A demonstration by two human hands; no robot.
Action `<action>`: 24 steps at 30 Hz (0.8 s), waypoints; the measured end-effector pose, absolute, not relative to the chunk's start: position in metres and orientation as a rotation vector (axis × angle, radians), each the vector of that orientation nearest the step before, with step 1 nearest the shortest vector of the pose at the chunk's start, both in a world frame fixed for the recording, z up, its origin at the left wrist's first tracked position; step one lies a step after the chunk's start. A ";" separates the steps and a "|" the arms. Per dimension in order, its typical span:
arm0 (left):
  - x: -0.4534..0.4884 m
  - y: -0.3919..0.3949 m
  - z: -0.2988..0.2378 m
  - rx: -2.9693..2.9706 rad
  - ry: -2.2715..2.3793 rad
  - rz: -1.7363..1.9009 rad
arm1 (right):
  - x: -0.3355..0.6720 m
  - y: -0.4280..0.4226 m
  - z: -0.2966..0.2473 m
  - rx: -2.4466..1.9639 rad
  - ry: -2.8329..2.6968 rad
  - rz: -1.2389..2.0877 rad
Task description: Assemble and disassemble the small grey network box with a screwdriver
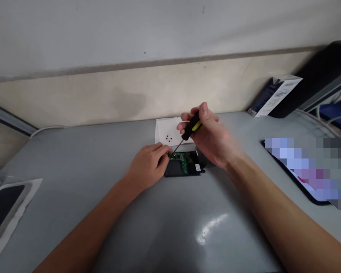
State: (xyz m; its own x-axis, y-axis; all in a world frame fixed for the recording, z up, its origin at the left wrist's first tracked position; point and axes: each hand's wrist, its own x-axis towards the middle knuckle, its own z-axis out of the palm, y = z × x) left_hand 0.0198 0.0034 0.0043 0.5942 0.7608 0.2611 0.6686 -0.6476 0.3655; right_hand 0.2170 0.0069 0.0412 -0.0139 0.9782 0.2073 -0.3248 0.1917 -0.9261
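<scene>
In the head view, my right hand (211,134) is closed around the black and yellow handle of a screwdriver (192,126). Its thin shaft slants down to the left, with the tip at the upper left of a green circuit board (184,159). That board sits in a flat black casing (174,168) lying on the table. My left hand (150,163) grips the casing's left end, its fingertips close to the screwdriver tip and covering that corner. Just behind, several tiny dark screws (169,138) lie on a sheet of white paper (161,127).
A grey table (110,151) runs back to a pale wall. On the right lies a tablet-like device (307,185) with a blurred-out screen. A blue and white box (275,94) leans near a black cylindrical object (315,76). At far left is a dark panel (5,208) on white material.
</scene>
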 end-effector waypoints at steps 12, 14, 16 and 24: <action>0.019 0.004 0.006 2.665 1.160 0.564 | 0.225 0.013 0.026 -0.871 -1.163 1.048; 0.018 0.004 0.008 2.725 1.154 0.517 | 0.224 0.012 0.030 -0.843 -1.167 0.991; 0.017 0.003 0.012 2.745 1.139 0.470 | 0.227 0.011 0.039 -0.788 -1.144 0.922; -0.002 0.001 0.038 2.429 1.073 0.279 | 0.285 -0.026 0.074 -1.214 -1.833 0.451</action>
State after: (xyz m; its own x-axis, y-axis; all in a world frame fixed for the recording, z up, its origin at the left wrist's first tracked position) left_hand -0.0016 0.0013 0.0382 0.6737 0.7390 -0.0030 0.6441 -0.5851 0.4928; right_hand 0.2847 -0.0260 0.0744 -0.1483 0.8745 0.4618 0.5603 0.4591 -0.6894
